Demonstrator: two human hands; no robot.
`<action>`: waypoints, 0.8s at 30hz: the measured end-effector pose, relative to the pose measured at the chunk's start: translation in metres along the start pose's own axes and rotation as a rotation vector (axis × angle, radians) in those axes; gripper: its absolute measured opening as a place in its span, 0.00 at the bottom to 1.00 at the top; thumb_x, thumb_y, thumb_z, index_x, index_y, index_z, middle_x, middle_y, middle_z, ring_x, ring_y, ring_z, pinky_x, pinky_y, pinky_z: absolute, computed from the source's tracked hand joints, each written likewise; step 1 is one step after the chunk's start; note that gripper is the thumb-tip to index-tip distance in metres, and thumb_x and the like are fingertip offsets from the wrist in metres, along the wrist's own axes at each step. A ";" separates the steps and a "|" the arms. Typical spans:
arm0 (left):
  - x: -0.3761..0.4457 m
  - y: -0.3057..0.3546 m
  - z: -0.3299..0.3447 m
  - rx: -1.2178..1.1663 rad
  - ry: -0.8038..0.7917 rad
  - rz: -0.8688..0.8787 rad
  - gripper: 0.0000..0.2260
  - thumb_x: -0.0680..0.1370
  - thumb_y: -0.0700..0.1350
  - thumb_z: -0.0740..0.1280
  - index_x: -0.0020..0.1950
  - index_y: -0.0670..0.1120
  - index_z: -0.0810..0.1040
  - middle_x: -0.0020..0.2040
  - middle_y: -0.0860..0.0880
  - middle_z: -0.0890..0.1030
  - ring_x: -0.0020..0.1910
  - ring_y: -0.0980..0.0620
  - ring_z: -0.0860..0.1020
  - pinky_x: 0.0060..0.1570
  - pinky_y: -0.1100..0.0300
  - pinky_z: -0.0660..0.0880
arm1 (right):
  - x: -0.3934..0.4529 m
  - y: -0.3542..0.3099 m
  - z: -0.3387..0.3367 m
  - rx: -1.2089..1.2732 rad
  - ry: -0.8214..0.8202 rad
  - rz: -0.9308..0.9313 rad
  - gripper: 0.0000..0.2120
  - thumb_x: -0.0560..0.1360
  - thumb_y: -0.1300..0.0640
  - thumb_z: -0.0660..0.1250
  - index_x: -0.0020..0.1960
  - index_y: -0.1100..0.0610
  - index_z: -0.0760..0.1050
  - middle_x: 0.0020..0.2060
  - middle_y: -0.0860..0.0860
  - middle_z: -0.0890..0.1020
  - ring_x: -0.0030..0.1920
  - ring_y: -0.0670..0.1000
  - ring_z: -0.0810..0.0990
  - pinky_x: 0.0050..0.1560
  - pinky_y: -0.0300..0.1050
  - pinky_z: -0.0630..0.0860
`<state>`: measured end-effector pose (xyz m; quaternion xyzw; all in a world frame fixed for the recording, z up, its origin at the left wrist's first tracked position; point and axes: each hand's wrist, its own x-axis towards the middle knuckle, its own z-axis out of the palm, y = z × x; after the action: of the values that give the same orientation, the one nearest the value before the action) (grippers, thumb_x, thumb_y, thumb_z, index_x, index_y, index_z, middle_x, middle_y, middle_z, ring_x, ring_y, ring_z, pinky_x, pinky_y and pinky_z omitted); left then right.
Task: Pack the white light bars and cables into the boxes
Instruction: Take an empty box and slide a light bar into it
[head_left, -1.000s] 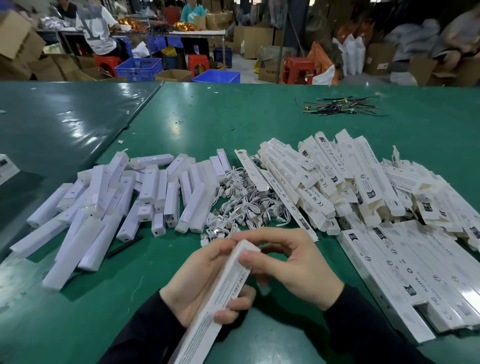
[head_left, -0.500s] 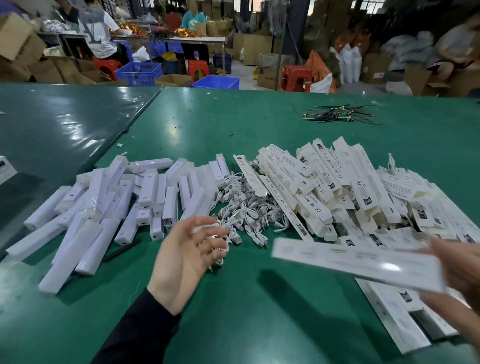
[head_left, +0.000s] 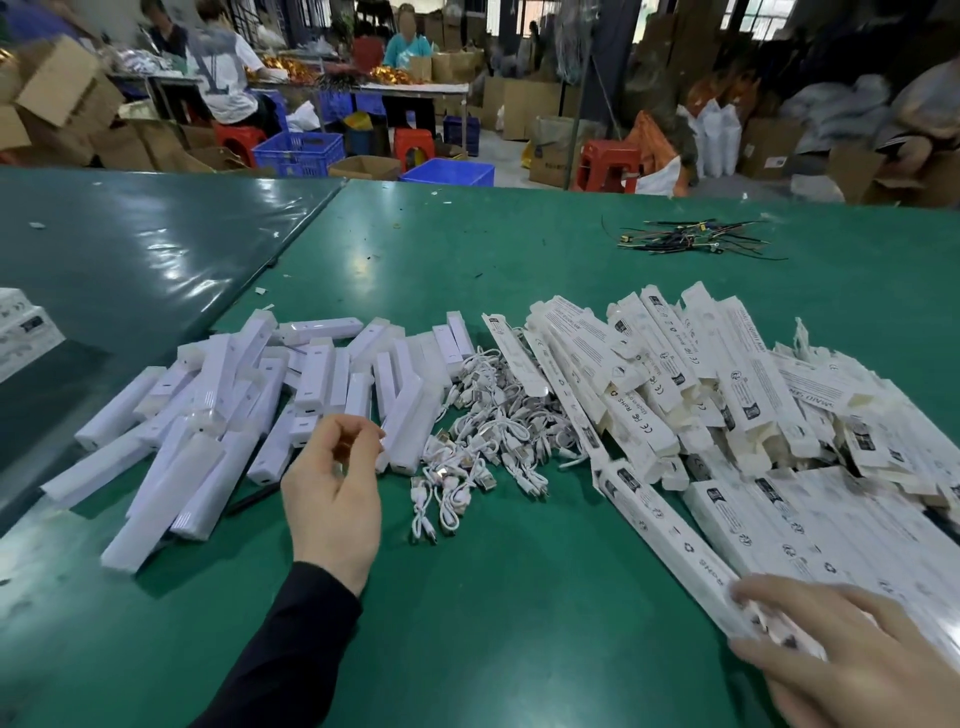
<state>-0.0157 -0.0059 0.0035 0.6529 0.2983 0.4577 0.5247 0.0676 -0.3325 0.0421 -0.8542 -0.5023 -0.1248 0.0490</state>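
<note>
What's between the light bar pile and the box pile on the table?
A heap of white cables lies between the light bars and the boxes, as the head view shows.

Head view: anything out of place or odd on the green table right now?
One thing: a bundle of dark, multicoloured wires lies alone at the far side of the table, apart from the white light bars, white cables and boxes. The piles are loose and crisscrossed, but nothing looks damaged or spilled.
</note>
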 end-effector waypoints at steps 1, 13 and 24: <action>0.000 0.000 -0.001 0.044 0.004 0.032 0.06 0.74 0.49 0.63 0.38 0.53 0.76 0.35 0.54 0.78 0.37 0.54 0.72 0.38 0.59 0.69 | 0.013 -0.002 -0.002 0.012 0.025 0.019 0.25 0.83 0.47 0.48 0.37 0.45 0.81 0.44 0.50 0.82 0.39 0.51 0.83 0.44 0.53 0.77; 0.000 -0.003 -0.003 0.288 -0.008 0.276 0.06 0.75 0.45 0.63 0.39 0.48 0.75 0.33 0.48 0.75 0.33 0.46 0.72 0.33 0.48 0.70 | 0.071 -0.019 0.008 -0.137 -0.288 0.422 0.18 0.81 0.47 0.56 0.70 0.42 0.62 0.46 0.45 0.74 0.51 0.50 0.78 0.43 0.42 0.75; -0.005 -0.002 0.002 0.323 -0.079 0.360 0.07 0.74 0.49 0.60 0.38 0.50 0.73 0.31 0.57 0.71 0.31 0.54 0.68 0.30 0.64 0.63 | 0.164 -0.016 0.041 -0.055 -0.130 0.445 0.17 0.79 0.39 0.58 0.44 0.52 0.70 0.36 0.46 0.74 0.36 0.47 0.74 0.39 0.44 0.73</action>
<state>-0.0161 -0.0102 0.0006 0.7884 0.2256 0.4641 0.3349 0.1368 -0.1768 0.0449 -0.9512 -0.3001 -0.0694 0.0195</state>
